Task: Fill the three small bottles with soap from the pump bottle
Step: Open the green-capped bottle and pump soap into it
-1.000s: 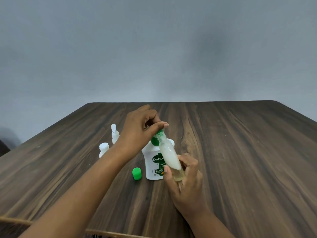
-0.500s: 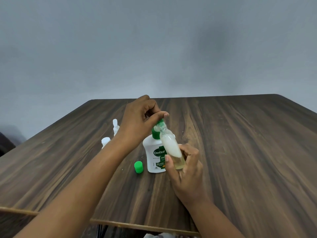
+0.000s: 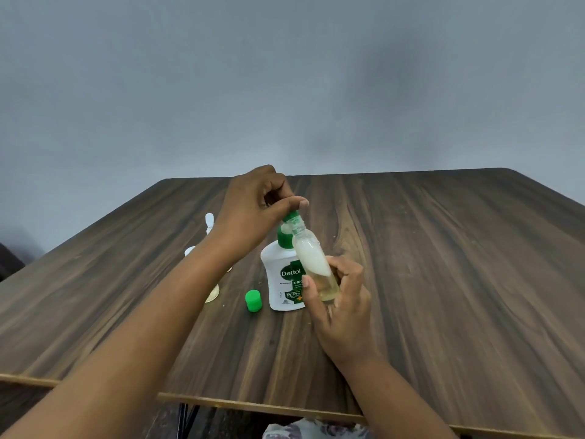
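Note:
A white pump bottle with a green pump head stands at the middle of the wooden table. My left hand sits on top of the pump head, fingers curled round it and thumb along the nozzle. My right hand grips a small clear bottle, tilted, its open mouth right at the nozzle; it holds white foam over pale yellow liquid. Two other small bottles with white caps stand to the left, mostly hidden behind my left forearm.
A loose green cap lies on the table left of the pump bottle. The table's near edge runs across the bottom. A grey wall rises behind the table.
The view has tilted up a little, so the table edge shows lower down. Both hands, the pump bottle and the small bottle keep the same hold and position.

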Action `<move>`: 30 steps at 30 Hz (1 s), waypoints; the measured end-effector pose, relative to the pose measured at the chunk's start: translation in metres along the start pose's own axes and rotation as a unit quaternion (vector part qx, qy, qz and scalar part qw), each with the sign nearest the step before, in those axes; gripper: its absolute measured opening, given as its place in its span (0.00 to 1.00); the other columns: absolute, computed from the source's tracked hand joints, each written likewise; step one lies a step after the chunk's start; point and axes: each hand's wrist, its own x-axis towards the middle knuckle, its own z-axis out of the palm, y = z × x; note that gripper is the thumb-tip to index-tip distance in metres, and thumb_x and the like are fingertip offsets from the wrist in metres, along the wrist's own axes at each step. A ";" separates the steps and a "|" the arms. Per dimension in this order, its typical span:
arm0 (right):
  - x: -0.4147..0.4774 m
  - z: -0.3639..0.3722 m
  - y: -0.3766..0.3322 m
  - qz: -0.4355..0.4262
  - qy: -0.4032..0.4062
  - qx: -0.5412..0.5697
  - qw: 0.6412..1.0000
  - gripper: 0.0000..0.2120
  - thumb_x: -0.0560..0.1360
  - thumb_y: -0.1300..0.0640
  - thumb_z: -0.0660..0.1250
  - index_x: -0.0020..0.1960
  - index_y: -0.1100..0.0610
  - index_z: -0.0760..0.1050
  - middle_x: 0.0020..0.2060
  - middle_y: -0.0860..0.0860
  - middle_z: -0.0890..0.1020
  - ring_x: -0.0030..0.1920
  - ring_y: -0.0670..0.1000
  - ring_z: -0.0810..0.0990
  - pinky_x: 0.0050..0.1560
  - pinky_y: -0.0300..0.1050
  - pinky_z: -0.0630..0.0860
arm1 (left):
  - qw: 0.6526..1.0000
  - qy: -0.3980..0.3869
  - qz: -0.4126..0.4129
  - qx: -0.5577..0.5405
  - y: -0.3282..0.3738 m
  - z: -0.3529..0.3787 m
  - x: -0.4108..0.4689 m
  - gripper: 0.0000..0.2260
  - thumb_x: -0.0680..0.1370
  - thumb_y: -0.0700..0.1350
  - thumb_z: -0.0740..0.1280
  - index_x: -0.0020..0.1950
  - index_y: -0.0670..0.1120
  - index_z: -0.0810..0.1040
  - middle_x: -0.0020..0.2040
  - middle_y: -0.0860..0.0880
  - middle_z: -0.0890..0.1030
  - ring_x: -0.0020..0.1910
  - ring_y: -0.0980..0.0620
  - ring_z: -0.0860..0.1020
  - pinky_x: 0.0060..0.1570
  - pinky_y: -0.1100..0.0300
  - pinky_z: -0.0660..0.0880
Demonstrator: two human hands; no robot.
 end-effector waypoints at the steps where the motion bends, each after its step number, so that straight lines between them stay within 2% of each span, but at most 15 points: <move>1: 0.000 0.000 0.000 -0.001 0.003 0.001 1.000 0.18 0.80 0.40 0.56 0.56 0.55 0.63 0.38 0.53 0.78 0.32 0.50 0.78 0.25 0.47 0.75 | 1.000 0.003 -0.003 -0.002 -0.001 0.002 -0.001 0.11 0.70 0.45 0.74 0.33 0.40 0.78 0.32 0.52 0.73 0.31 0.61 0.71 0.32 0.72 0.65; 5: -0.004 0.000 0.003 -0.001 -0.006 -0.006 1.000 0.17 0.80 0.41 0.57 0.56 0.55 0.63 0.37 0.54 0.77 0.31 0.53 0.78 0.24 0.51 0.74 | 1.000 0.011 -0.020 -0.019 -0.007 0.012 -0.008 0.12 0.70 0.44 0.74 0.30 0.44 0.75 0.31 0.53 0.73 0.30 0.59 0.70 0.32 0.69 0.65; 8: -0.005 0.000 0.003 0.003 -0.009 -0.017 1.000 0.17 0.80 0.41 0.56 0.56 0.55 0.64 0.37 0.54 0.77 0.31 0.52 0.77 0.24 0.52 0.74 | 0.999 0.019 -0.015 -0.021 -0.010 0.012 -0.009 0.12 0.70 0.44 0.74 0.30 0.43 0.75 0.32 0.50 0.73 0.31 0.58 0.70 0.33 0.66 0.66; 14: -0.001 0.001 0.000 0.011 -0.001 0.000 1.000 0.18 0.80 0.40 0.56 0.56 0.55 0.63 0.38 0.52 0.78 0.32 0.50 0.78 0.25 0.51 0.75 | 1.000 0.001 0.014 -0.003 -0.002 0.001 -0.002 0.11 0.70 0.45 0.74 0.34 0.40 0.78 0.33 0.51 0.74 0.31 0.61 0.71 0.32 0.71 0.65; 22: -0.005 0.000 0.003 0.003 -0.006 -0.014 1.000 0.16 0.80 0.42 0.57 0.55 0.55 0.63 0.36 0.54 0.77 0.30 0.51 0.76 0.25 0.51 0.73 | 0.999 0.021 -0.022 -0.030 -0.008 0.013 -0.010 0.11 0.71 0.43 0.74 0.31 0.42 0.76 0.31 0.54 0.71 0.30 0.61 0.70 0.32 0.71 0.64; 28: -0.005 0.001 0.002 0.021 -0.007 0.002 1.000 0.17 0.80 0.40 0.57 0.57 0.53 0.63 0.40 0.53 0.78 0.33 0.52 0.79 0.26 0.53 0.75 | 0.999 -0.033 -0.006 -0.008 0.001 -0.003 0.003 0.10 0.70 0.45 0.74 0.32 0.42 0.78 0.32 0.53 0.74 0.30 0.60 0.72 0.31 0.70 0.66; 30: -0.005 0.001 0.002 0.011 -0.008 0.007 1.000 0.17 0.80 0.41 0.57 0.57 0.53 0.63 0.40 0.53 0.78 0.33 0.51 0.79 0.26 0.52 0.75 | 0.998 -0.056 -0.012 -0.021 0.003 -0.008 0.006 0.11 0.70 0.45 0.74 0.32 0.43 0.77 0.32 0.52 0.76 0.31 0.56 0.75 0.34 0.62 0.72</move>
